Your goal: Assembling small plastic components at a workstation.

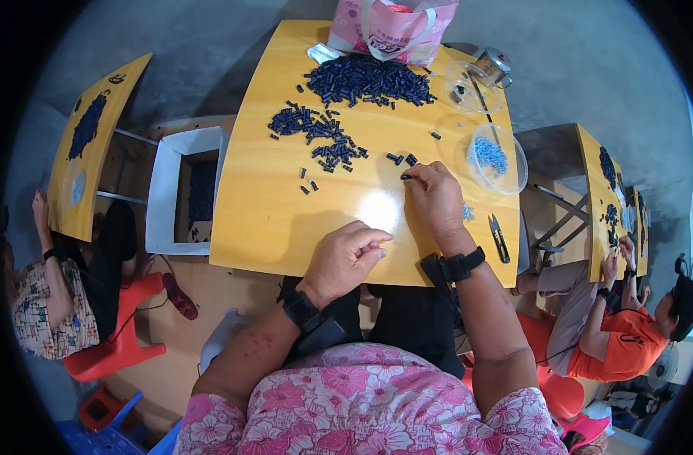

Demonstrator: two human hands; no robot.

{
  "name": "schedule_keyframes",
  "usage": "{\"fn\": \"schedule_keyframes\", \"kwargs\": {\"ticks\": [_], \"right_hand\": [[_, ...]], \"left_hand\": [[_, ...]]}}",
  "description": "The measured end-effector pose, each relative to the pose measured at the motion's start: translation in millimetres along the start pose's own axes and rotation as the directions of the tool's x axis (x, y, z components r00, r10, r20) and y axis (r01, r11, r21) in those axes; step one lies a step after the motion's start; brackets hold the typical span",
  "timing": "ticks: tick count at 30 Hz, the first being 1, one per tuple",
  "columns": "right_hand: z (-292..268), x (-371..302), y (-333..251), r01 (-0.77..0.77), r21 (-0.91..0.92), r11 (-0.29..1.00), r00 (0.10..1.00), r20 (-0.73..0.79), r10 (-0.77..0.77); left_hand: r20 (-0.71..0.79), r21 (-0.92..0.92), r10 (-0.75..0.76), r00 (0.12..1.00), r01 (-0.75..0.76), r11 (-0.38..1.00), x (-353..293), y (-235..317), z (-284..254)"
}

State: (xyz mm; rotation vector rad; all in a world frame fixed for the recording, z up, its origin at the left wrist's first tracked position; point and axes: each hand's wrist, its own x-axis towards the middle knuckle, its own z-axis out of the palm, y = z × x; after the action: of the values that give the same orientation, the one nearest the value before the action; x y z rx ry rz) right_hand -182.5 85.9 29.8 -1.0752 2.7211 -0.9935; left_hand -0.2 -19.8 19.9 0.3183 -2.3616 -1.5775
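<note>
Black piece [406, 177] is pinched between thumb and fingers of my right hand [436, 199], visible end pointing left, long axis roughly sideways. My left hand [345, 258], farther off, lies nearer my body, loosely curled; I cannot tell whether it grips anything. Beyond the right fingertips: two loose black parts [395, 159] on the yellow table [286, 227].

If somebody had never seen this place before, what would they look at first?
Probably the big dark heap at the far side of the yellow table, just in front of the pink bag. Then the bowl of blue bits near the table's right edge, and the right hand pinching a dark piece.
</note>
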Motion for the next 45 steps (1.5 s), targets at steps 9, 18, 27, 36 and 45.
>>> {"fn": "schedule_keyframes", "kwargs": {"ticks": [9,18,27,36,45], "right_hand": [[-3.7,-25.2,-1.6,0.14,-0.048,0.989,0.988,0.068,-0.137],[-14.2,-69.6,-23.9,-0.028,0.446,0.895,0.982,0.181,-0.06],[-7.5,-86.3,-27.9,0.368,0.204,0.907,0.916,0.089,-0.391],[0.1,-96.1,-31.9,-0.006,0.551,0.834,0.994,0.097,-0.057],[-0.7,-95.8,-26.7,-0.06,0.662,0.747,0.993,0.114,-0.021]], "left_hand": [[-0.051,-0.033,-0.035,0.998,0.034,0.999,-0.2,-1.2,2.0],[-0.007,-0.176,-0.045,0.999,0.043,0.983,0.9,-8.2,-2.1],[0.07,-0.235,-0.059,0.996,0.074,0.969,-1.1,-5.4,-5.9],[0.118,-0.321,-0.085,0.989,0.119,0.94,-4.6,-7.2,-9.1],[0.084,-0.306,-0.067,0.994,0.09,0.948,-2.1,-9.2,-3.5]]}}
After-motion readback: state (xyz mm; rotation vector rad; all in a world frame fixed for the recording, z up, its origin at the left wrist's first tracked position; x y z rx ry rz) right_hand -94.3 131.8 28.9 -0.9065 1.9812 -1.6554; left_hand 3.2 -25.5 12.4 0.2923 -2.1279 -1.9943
